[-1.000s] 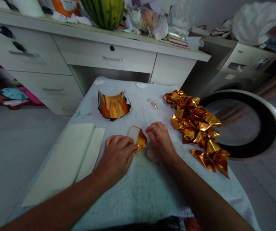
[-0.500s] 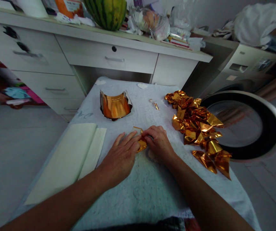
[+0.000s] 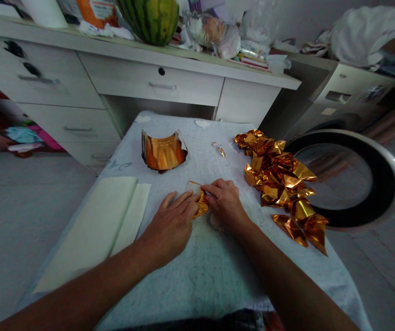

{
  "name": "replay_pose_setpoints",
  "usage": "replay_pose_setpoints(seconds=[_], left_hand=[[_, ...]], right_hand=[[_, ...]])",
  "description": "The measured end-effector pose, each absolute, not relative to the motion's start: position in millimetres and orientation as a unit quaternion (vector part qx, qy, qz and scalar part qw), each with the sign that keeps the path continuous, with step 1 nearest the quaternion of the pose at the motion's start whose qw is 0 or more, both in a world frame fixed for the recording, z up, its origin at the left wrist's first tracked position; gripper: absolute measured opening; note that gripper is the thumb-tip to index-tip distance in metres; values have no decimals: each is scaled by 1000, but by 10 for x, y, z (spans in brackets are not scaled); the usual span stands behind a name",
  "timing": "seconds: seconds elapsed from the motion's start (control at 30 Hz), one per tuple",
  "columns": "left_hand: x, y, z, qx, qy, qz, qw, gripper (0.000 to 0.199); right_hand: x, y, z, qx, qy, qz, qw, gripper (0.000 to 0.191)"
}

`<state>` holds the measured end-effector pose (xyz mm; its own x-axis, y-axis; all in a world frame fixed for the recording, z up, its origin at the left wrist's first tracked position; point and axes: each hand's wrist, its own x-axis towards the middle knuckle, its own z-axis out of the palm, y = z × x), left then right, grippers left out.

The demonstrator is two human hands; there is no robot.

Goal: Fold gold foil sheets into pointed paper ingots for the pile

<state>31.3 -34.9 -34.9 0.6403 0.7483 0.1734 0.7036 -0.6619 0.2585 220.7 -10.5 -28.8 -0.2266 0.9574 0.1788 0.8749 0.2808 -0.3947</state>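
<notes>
A small piece of gold foil paper [image 3: 201, 208] lies on the cloth-covered table [image 3: 197, 276], between my hands. My left hand [image 3: 173, 225] rests flat with fingers spread, its fingertips on the foil's left side. My right hand [image 3: 226, 202] pinches the foil's right edge between thumb and forefinger. A pale, flat section with a thin gold edge shows above my left fingertips. Farther back stands a curved stack of gold foil sheets [image 3: 164, 154]. Folded gold foil pieces [image 3: 280, 172] lie heaped on the right.
Pale paper sheets [image 3: 90, 230] lie at the table's left. Small foil scraps [image 3: 220, 151] sit behind my hands. Beyond are a white drawer unit [image 3: 152, 78] with a watermelon [image 3: 151, 20] on top and, at right, a washing machine's open round door [image 3: 342, 179].
The foil between my hands now shows a pale flat section at its top, where a thin gold strip stood before. My right forefinger has straightened slightly. The view has shifted a little.
</notes>
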Motion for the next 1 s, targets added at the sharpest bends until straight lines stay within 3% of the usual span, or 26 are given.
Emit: replay_pose_setpoints(seconds=[0.37,0.6,0.77,1.0], left_hand=[[349,-369,-302,900,408,136,72,38],[325,-366,-336,899,405,143,82,45],[324,-372,-355,898,404,149,95,44],[317,-373,-321,897,403,157,96,39]], right_hand=[[2325,-253,-117,-545,-823,43,155,19],[2346,-250,-108,-533,-823,60,186,17],[2284,-222,-172,-578,-784,72,215,13],[2130,-148,-278,-632,-751,70,180,12]])
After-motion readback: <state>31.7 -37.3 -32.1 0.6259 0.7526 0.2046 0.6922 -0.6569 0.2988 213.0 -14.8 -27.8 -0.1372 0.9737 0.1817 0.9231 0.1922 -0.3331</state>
